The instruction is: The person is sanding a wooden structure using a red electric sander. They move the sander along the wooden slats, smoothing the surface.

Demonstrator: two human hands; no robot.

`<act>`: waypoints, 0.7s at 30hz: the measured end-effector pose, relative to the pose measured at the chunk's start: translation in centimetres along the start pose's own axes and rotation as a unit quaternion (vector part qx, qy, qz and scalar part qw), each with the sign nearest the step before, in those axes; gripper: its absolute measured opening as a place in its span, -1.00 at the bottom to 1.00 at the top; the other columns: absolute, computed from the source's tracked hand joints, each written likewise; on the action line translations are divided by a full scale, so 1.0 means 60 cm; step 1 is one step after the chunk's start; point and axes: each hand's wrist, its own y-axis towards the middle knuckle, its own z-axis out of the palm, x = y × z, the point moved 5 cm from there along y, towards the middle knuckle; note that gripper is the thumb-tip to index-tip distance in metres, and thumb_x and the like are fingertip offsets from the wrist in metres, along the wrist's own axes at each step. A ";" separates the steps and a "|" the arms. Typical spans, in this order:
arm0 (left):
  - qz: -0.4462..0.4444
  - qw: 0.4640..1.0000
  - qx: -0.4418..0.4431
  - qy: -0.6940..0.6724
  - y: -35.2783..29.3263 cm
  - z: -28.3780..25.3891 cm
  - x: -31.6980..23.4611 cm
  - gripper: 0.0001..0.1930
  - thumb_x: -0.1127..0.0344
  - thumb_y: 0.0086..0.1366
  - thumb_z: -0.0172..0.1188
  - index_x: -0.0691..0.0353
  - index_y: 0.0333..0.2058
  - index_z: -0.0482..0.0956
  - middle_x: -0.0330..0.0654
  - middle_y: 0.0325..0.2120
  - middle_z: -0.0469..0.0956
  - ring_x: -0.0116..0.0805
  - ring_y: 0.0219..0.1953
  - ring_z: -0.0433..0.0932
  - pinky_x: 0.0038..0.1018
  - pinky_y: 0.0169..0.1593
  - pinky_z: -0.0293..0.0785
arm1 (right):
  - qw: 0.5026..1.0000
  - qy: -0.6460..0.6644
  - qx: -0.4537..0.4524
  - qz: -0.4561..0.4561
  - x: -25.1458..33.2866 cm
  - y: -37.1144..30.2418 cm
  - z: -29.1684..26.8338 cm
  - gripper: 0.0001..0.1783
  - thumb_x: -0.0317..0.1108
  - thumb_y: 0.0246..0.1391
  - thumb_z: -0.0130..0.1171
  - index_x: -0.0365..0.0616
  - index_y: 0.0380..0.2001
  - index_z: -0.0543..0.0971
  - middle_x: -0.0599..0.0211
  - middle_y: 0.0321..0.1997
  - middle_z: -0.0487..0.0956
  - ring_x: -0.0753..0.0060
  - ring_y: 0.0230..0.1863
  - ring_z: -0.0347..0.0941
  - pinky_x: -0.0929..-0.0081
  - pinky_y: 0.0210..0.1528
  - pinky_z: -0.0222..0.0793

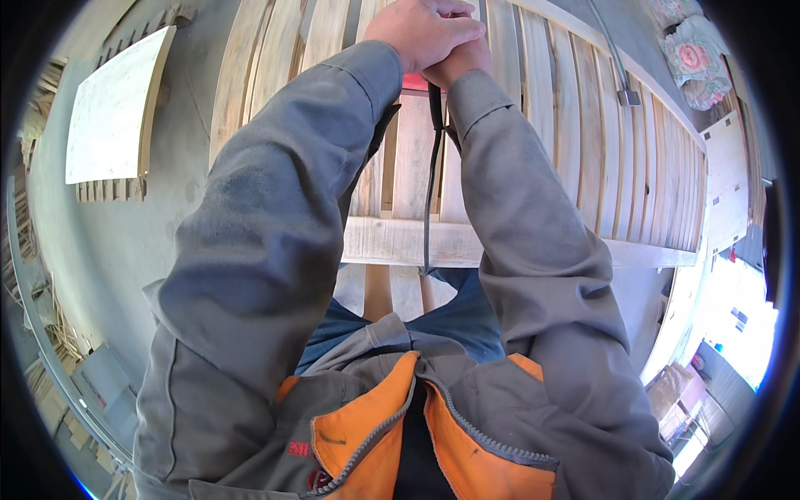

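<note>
Both my arms in grey sleeves reach forward over a slatted wooden frame (517, 242). My left hand (421, 33) lies clasped on top of my right hand (462, 60), and together they grip a power tool (414, 81) of which only a red part shows under the hands. Its black cord (431, 192) hangs down from the hands across the slats to the frame's near rail. The tool's working end is hidden by my hands.
A pale wooden board (112, 104) lies on the concrete floor at the left. A second cable with a metal end (627, 96) rests on the slats at the right. Patterned cloth (692, 54) lies at the upper right, cardboard boxes (675, 392) at the lower right.
</note>
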 end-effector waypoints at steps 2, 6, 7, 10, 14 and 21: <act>-0.006 1.000 0.002 -0.004 0.014 -0.002 0.004 -0.38 -0.25 0.19 0.37 -0.05 0.14 0.75 -0.06 0.04 0.73 -0.15 0.05 0.71 -0.33 0.21 0.56 | 1.000 0.011 0.014 0.008 -0.006 0.017 0.011 -0.45 0.01 0.17 0.27 0.04 0.18 0.59 0.19 0.19 0.62 0.04 0.19 0.55 0.20 0.23 0.53; 0.007 1.000 -0.005 -0.004 0.047 -0.005 0.008 -0.39 -0.24 0.19 0.38 -0.04 0.12 0.75 -0.07 0.01 0.74 -0.16 0.04 0.71 -0.34 0.19 0.56 | 1.000 0.020 0.003 0.019 -0.024 0.051 0.026 -0.40 0.03 0.12 0.32 0.06 0.20 0.58 0.18 0.21 0.61 0.02 0.21 0.54 0.18 0.23 0.55; 0.008 1.000 -0.006 -0.001 0.056 -0.006 0.011 -0.39 -0.24 0.19 0.38 -0.03 0.12 0.76 -0.08 0.00 0.75 -0.16 0.03 0.71 -0.34 0.19 0.56 | 0.999 0.027 -0.001 0.021 -0.025 0.059 0.029 -0.38 0.04 0.10 0.33 0.06 0.20 0.58 0.17 0.22 0.61 0.01 0.22 0.54 0.18 0.23 0.55; 0.016 1.000 -0.004 -0.004 0.082 -0.008 0.008 -0.40 -0.23 0.19 0.38 -0.02 0.11 0.76 -0.08 -0.02 0.76 -0.18 0.02 0.72 -0.35 0.18 0.56 | 0.998 0.042 -0.028 0.029 -0.043 0.084 0.039 -0.42 0.01 0.09 0.33 0.07 0.16 0.59 0.20 0.19 0.62 0.06 0.21 0.54 0.19 0.23 0.52; 0.016 1.000 -0.005 -0.017 0.121 -0.015 0.023 -0.41 -0.21 0.20 0.37 0.00 0.10 0.77 -0.06 -0.04 0.76 -0.20 0.00 0.72 -0.36 0.17 0.56 | 0.996 0.072 -0.040 0.038 -0.050 0.121 0.047 -0.40 0.01 0.07 0.35 0.07 0.17 0.58 0.18 0.21 0.61 0.07 0.24 0.53 0.17 0.24 0.52; 0.353 0.913 -0.028 0.201 0.198 -0.007 0.019 -0.70 0.06 0.39 0.13 0.00 -0.09 0.75 -0.11 -0.06 0.74 0.01 -0.04 0.70 -0.23 0.06 0.61 | 0.997 0.022 -0.076 -0.010 -0.075 0.191 0.074 -0.39 0.00 0.19 0.26 0.01 0.25 0.51 0.10 0.30 0.55 0.04 0.29 0.50 0.18 0.27 0.50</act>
